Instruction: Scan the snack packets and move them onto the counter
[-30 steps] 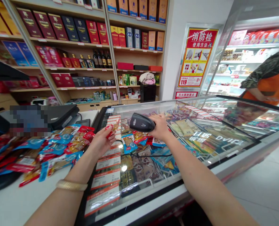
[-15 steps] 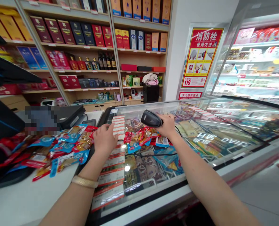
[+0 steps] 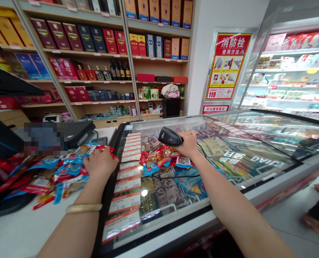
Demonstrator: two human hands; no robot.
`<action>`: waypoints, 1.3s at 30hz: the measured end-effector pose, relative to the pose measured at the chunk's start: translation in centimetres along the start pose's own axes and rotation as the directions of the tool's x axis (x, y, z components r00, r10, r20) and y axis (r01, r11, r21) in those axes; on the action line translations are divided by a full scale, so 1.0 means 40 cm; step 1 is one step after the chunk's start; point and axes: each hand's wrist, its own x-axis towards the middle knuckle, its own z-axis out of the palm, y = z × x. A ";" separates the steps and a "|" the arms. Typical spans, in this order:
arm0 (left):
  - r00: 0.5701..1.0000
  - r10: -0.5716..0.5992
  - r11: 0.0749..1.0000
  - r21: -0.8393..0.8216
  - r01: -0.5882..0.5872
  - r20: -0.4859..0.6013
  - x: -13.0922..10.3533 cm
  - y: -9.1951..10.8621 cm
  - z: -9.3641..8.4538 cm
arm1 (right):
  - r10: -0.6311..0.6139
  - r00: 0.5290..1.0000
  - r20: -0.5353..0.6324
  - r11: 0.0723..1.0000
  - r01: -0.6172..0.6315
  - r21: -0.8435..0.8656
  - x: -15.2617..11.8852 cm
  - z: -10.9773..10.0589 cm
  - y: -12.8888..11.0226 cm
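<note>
My right hand (image 3: 189,144) is closed around the grip of a black barcode scanner (image 3: 170,137), held above the glass top of a chest freezer. Beneath the scanner lies a small heap of red and blue snack packets (image 3: 154,161) on the glass. My left hand (image 3: 101,163), with a gold-coloured bracelet on the wrist, rests palm down over a larger pile of similar snack packets (image 3: 70,172) on the white counter. Its fingers are apart and bent over the packets, and their tips are partly hidden.
The freezer (image 3: 224,186) stretches off to the right, with price labels (image 3: 127,193) along its left side. The scanner's black cable (image 3: 181,176) crosses the glass. A monitor stand (image 3: 3,136) stands at the left. Shelves of boxes fill the back. A person's feet (image 3: 314,223) show at right.
My left hand has moved left from the freezer's edge onto the counter pile of snack packets. My right hand still holds the scanner above the smaller heap. A person's feet have come into view at right.
</note>
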 end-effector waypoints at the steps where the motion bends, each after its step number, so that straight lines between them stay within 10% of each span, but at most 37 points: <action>1: 1.000 -0.001 1.000 -0.027 0.000 -0.007 0.001 0.002 -0.005 | 0.000 1.000 0.001 1.000 0.000 -0.003 0.000 0.000 0.000; 15: 0.960 -0.009 0.990 0.141 -0.032 0.281 0.002 0.018 -0.052 | 0.006 1.000 0.024 1.000 -0.006 -0.024 -0.003 0.004 -0.002; 23: 0.996 0.021 0.965 -0.263 0.004 0.090 0.003 0.032 -0.041 | -0.022 1.000 0.023 1.000 0.022 -0.021 -0.004 0.009 0.000; 25: 0.999 -0.040 0.804 -0.592 0.050 0.031 0.002 0.044 -0.038 | -0.022 1.000 0.021 1.000 0.023 -0.014 -0.004 0.006 -0.002; 27: 0.991 -0.121 0.452 -0.885 0.114 0.066 -0.001 0.060 -0.039 | -0.022 1.000 0.018 1.000 0.023 -0.007 -0.003 0.001 -0.005; 31: 0.939 -0.070 -0.218 -0.923 0.316 0.338 -0.011 0.093 -0.058 | -0.040 0.999 0.003 0.999 0.040 0.002 -0.002 -0.011 -0.017; 39: 0.889 0.047 -0.409 -0.804 0.433 0.455 -0.029 0.115 -0.073 | -0.163 0.987 0.004 0.983 0.162 0.082 -0.008 -0.022 -0.056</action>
